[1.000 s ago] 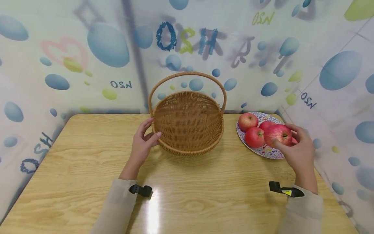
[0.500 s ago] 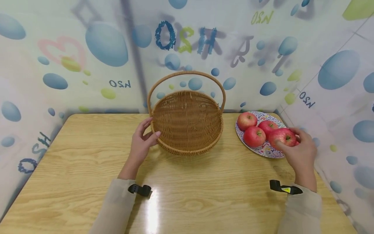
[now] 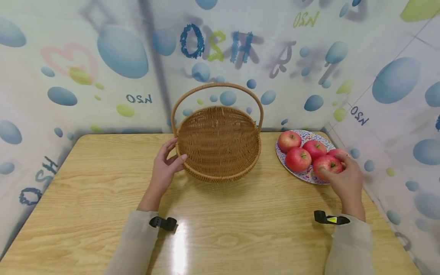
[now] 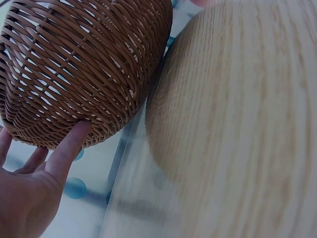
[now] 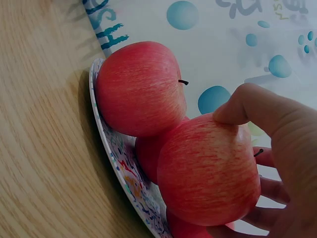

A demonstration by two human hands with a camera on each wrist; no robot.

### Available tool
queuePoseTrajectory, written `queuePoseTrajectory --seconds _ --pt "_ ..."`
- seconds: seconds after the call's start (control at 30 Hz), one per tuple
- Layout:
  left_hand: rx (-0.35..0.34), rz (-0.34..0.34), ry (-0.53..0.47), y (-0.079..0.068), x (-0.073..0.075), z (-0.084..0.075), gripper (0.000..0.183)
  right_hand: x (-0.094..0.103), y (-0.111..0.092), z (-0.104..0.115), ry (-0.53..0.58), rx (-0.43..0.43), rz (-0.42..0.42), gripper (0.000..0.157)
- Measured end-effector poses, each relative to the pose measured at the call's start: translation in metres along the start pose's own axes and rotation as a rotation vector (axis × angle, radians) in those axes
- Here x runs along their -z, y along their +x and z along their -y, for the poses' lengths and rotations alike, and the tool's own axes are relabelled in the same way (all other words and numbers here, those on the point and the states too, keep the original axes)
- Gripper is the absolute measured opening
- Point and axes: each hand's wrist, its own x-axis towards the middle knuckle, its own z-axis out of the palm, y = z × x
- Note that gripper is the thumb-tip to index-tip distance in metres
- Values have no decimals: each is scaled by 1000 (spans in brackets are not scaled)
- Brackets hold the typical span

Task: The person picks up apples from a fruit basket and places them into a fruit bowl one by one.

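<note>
A brown wicker basket (image 3: pixel 220 145) with a tall arched handle stands at the back middle of the table, its hollow facing me. My left hand (image 3: pixel 163 164) holds its left side, thumb at the rim; in the left wrist view the thumb (image 4: pixel 69 148) touches the weave. At the right, my right hand (image 3: pixel 347 179) grips a red apple (image 3: pixel 327 167) between thumb and fingers, over the near right part of a patterned plate (image 3: pixel 307 176). Several other apples, such as one at the plate's front left (image 3: pixel 298 159), lie there. Whether the gripped apple touches the plate is hidden.
The light wood table (image 3: pixel 227 225) runs up to a patterned back wall (image 3: pixel 137 118). A side wall (image 3: pixel 388 152) stands close to the right of the plate and right hand. The basket's handle (image 3: pixel 218 84) rises high above its rim.
My right hand and its apple have come slightly nearer to me, and another apple behind them shows more. The left hand keeps its place at the basket. The head view has shifted a little.
</note>
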Motion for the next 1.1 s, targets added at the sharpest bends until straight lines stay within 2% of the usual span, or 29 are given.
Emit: queuePoseTrajectory --seconds 0.67,1.1 --pt "12 1 13 1 1 2 63 -9 1 -12 -17 34 54 68" --pt "7 -3 18 1 1 2 62 -16 5 -17 39 29 34 67"
